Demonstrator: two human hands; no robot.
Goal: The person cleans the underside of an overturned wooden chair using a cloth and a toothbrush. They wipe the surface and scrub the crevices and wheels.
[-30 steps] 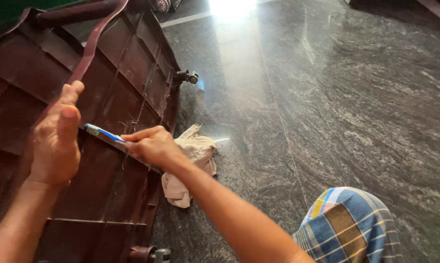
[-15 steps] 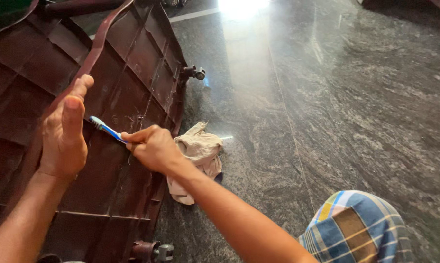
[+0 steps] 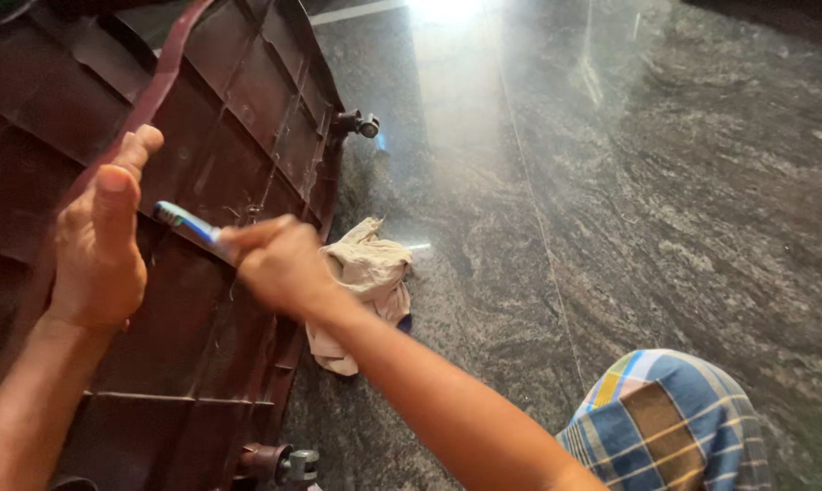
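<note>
Our right hand (image 3: 279, 264), fist closed round the blue toothbrush (image 3: 188, 225), has drawn it lower across the ribbed maroon panel (image 3: 238, 136) while our left hand (image 3: 97, 245) stays flat, bracing it.

Crumpled beige cloth rag (image 3: 367, 282) lies on dark grey veined polished stone floor (image 3: 666, 200); blue-yellow checked cloth (image 3: 670, 423) at lower right.

Maroon tabletop (image 3: 220, 164), blue-white toothbrush (image 3: 185, 221), beige rag (image 3: 367, 277)
</note>
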